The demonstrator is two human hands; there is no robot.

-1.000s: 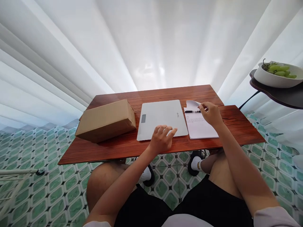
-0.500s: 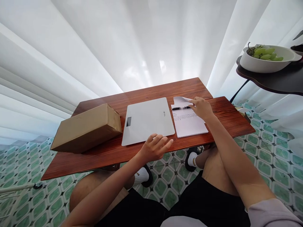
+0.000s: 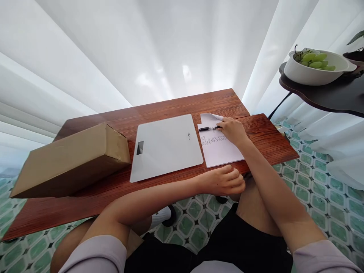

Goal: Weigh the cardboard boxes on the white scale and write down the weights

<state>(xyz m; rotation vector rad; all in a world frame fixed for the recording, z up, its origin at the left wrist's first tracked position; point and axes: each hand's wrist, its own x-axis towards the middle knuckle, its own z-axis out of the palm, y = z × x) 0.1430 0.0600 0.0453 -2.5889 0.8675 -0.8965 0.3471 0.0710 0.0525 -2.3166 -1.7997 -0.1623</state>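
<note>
On your wooden table (image 3: 85,212) a brown cardboard box (image 3: 71,161) lay at the left, just beside a flat white scale (image 3: 166,146). Off to your right a dark shelf (image 3: 321,100) held a white bowl (image 3: 309,74) of what looked like green grapes (image 3: 314,60).

Bright daylight glows through the sheer white curtains (image 3: 159,49), overexposing them; soft shadows, sharp focus, wide-angle stretching at the edges.
</note>
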